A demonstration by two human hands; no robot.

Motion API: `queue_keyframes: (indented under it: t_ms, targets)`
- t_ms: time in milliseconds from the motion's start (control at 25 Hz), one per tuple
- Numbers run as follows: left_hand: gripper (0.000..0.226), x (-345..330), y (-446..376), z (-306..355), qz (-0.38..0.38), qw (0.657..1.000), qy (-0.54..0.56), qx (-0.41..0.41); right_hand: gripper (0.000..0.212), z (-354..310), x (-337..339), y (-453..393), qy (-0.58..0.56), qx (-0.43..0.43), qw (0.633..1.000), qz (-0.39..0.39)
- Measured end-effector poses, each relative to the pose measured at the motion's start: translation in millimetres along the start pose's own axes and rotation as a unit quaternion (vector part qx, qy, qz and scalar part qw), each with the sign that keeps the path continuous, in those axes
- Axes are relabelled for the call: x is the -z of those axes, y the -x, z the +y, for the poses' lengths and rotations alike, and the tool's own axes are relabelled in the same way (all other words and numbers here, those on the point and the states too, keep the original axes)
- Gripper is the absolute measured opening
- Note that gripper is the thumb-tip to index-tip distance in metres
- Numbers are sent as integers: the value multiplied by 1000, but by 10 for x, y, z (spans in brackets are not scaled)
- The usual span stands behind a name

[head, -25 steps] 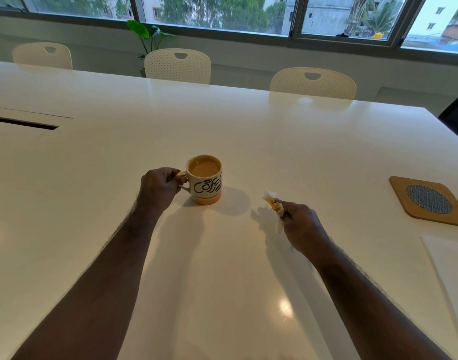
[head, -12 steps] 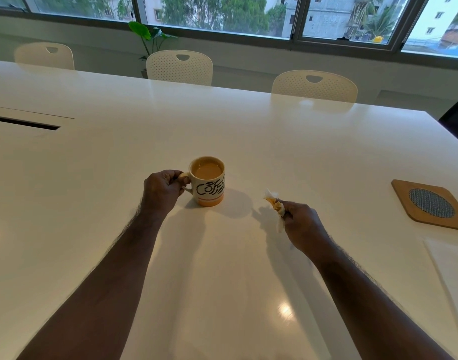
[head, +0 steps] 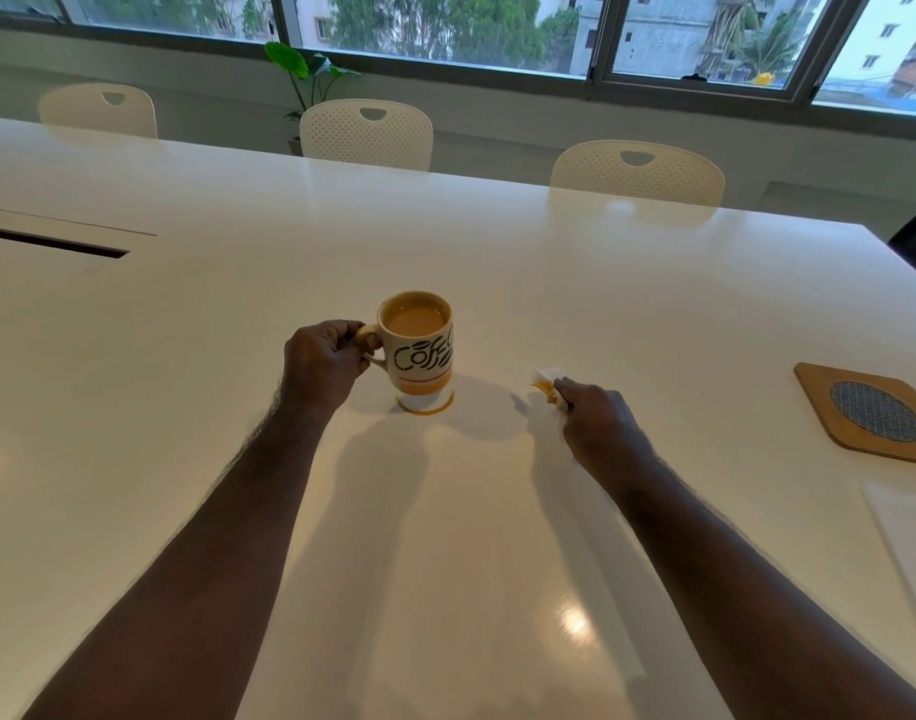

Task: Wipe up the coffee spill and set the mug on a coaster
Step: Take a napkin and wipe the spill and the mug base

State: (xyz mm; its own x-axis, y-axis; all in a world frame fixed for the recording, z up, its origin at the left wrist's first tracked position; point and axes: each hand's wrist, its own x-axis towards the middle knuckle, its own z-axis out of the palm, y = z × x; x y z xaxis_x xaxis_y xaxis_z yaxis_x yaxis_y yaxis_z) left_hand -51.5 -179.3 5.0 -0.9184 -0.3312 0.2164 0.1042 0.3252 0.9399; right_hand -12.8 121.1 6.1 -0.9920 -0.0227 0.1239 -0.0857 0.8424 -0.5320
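Observation:
A white mug [head: 419, 350] with black lettering and an orange band, full of milky coffee, is near the middle of the white table [head: 497, 241]. My left hand [head: 323, 363] grips its handle. The mug looks raised a little, and a thin brown coffee ring [head: 426, 407] shows on the table under its base. My right hand [head: 599, 431] rests to the right of the mug, closed on a crumpled, coffee-stained tissue [head: 545, 383]. A square wooden coaster [head: 874, 413] with a round grey mesh insert lies at the far right of the table.
A white napkin [head: 908, 537] lies at the right edge, just in front of the coaster. A dark cable slot [head: 50, 241] is cut into the table at far left. Three white chairs [head: 366, 135] and a potted plant [head: 305, 75] stand beyond the far edge, below the windows.
The mug has come up slightly in my left hand, showing a coffee ring under its base. My right hand with the tissue has stayed in place.

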Motion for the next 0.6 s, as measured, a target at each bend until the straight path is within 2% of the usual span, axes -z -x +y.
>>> queue_keyframes:
  t_ms: [80,200,320,440,600]
  targets:
    - [14,26,-31,39,4,1000,10,2,33,-53,-42,-95,84,25,996,-7]
    - [15,73,-63,67,10,1000,19,0,24,-170,-179,-181,158,2,986,-47]
    - [19,130,-89,84,15,1000,24,-1,24,-325,-336,-247,172,-6,982,-71]
    - [13,179,-123,102,21,999,30,-2,25,-501,-439,-361,160,-19,984,-79]
    - [12,227,-149,125,32,999,42,-1,28,-719,-603,-457,158,5,982,-99]
